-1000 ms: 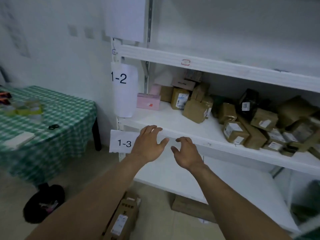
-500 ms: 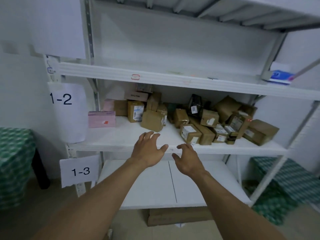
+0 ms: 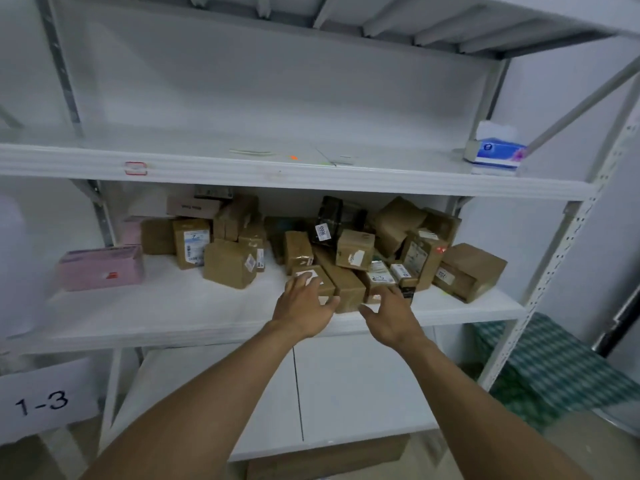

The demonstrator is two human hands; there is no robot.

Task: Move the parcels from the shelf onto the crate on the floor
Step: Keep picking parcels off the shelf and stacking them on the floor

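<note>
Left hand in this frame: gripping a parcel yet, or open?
Open. The left hand has its fingers spread and straight over the front labelled parcel, not curled round it. Contact cannot be told.

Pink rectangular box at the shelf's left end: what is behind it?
Behind the pink rectangular box, a smaller pale pink box stands beside a plain brown cardboard parcel; its base is covered.
</note>
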